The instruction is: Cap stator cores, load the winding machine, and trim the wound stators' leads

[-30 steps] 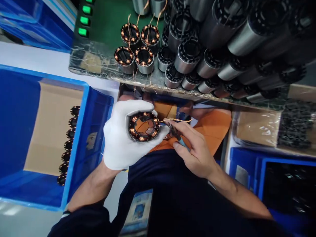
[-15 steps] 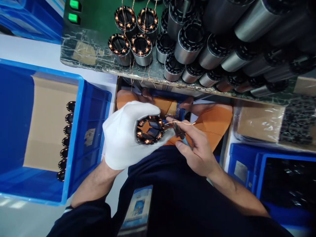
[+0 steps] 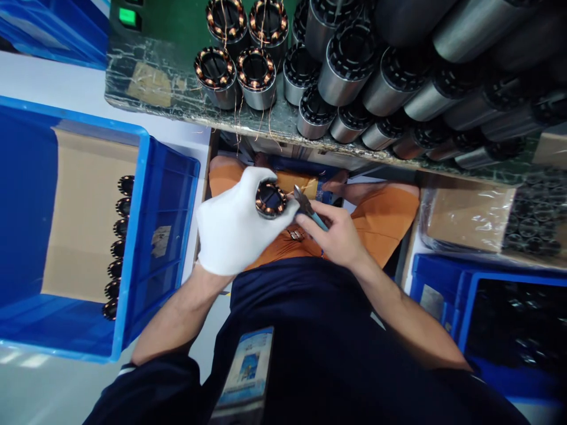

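My left hand (image 3: 237, 223), in a white glove, is closed round a motor stator (image 3: 270, 199) with copper windings, held above my lap. The stator's ring end faces up toward me. My bare right hand (image 3: 335, 235) grips a pair of cutting pliers (image 3: 308, 206) with blue handles. The jaws of the pliers are beside the stator's right edge, where a thin copper wire (image 3: 310, 184) sticks out. Whether the jaws touch the wire, I cannot tell.
On the green workbench (image 3: 163, 41) stand wound stators (image 3: 215, 71) trailing loose wires, and many steel-cased ones (image 3: 348, 65) to the right. A blue crate (image 3: 144, 171) at left holds a row of stators along cardboard. Another blue crate (image 3: 469, 295) with dark parts is at right.
My left hand has moved away from me with the stator, tilting it. My right hand has shifted slightly left and forward, and the pliers' jaws now show more clearly.
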Motion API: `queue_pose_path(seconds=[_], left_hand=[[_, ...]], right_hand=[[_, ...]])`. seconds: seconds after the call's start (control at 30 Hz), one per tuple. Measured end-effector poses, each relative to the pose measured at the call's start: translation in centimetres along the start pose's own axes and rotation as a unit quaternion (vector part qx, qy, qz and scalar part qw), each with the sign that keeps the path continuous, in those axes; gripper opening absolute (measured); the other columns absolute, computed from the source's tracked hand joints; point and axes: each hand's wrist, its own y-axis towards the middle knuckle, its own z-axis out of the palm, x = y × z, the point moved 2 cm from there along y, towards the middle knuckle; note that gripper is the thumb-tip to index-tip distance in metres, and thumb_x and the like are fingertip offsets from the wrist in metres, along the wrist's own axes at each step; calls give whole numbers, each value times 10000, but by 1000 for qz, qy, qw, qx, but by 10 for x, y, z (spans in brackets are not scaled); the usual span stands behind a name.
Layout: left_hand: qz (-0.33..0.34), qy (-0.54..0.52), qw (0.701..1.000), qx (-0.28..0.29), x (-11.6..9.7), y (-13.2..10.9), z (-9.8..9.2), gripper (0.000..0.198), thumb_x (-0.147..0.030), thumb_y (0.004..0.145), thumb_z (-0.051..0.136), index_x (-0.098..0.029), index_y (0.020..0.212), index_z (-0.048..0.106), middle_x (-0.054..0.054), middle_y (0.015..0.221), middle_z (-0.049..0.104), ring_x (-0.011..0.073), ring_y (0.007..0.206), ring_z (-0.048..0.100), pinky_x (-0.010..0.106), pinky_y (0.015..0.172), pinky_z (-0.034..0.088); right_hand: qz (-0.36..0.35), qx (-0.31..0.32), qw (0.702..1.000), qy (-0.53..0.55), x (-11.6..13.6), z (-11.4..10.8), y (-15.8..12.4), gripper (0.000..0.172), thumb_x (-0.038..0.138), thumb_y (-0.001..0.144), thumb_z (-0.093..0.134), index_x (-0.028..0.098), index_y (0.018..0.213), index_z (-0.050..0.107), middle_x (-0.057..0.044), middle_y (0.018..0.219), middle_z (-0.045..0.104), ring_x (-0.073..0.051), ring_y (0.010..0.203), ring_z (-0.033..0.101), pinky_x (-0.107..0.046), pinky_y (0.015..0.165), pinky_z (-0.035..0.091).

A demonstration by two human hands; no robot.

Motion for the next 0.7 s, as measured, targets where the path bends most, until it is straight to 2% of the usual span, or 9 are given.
queue_pose_path(seconds=[0.1,0.2,0.3,0.37,0.47,0.53,0.6,0.67,0.7], left_hand=[[20,-12,998,61,15,5,21,407,-541,949,859,-277,1228,726,36,1022,865,298,950,848,371,841,603],[119,-102,981,110,16,4,31,408,-510,906,873,-249,1185,732,60,1077,860,315,1026,832,462,1061,610],[191,-160,957,150,5,-1,23,437,-488,869,918,-241,1178,730,76,1136,839,322,1082,808,551,1210,555],[173,-149,961,154,-1,-5,8,536,-485,817,969,-247,1228,721,115,1282,809,368,1212,776,590,1214,551],[92,-138,984,72,3,-9,-17,704,-466,688,1037,-283,1279,703,138,1414,753,447,1369,698,655,1202,557],[24,-200,976,86,11,-11,-21,589,-375,716,979,-289,1240,723,105,1332,788,418,1305,739,641,1171,596],[-51,-342,912,222,14,-12,-9,457,-293,771,872,-272,1215,764,75,1251,837,374,1214,802,597,1126,652],[-104,-486,782,376,7,-14,7,453,-251,775,857,-238,1224,804,73,1226,869,362,1182,838,547,1084,693],[-115,-533,724,422,1,-14,13,433,-251,778,877,-217,1206,820,85,1207,876,361,1163,847,523,1054,708]], right_hand=[[81,57,992,76,-20,-2,18,491,604,1019,798,201,1298,840,43,685,661,-126,545,524,-254,521,477],[119,122,976,134,-22,0,19,619,767,965,763,186,1176,803,-3,768,714,-125,526,537,-259,462,464],[135,148,965,169,-14,1,13,624,769,849,877,197,1063,748,-7,801,716,-144,545,589,-289,476,534],[130,133,966,180,-10,-3,9,637,681,785,974,211,1139,733,12,832,715,-138,569,595,-275,483,526],[86,75,980,162,-10,-16,3,764,533,678,1088,258,1281,708,24,939,745,-127,638,604,-269,572,548],[26,39,993,112,-8,-22,-3,776,476,664,1108,284,1299,706,17,986,768,-130,655,607,-305,655,588],[-43,28,996,66,-1,-21,-10,678,451,738,1079,294,1282,707,-33,1126,816,-170,742,697,-364,754,641],[-106,47,992,47,12,-17,-18,566,409,809,1044,291,1249,709,-93,1342,821,-258,1011,812,-439,919,685],[-132,58,989,35,20,-16,-22,514,383,843,1025,291,1240,714,-106,1423,805,-301,1173,816,-481,1021,682]])
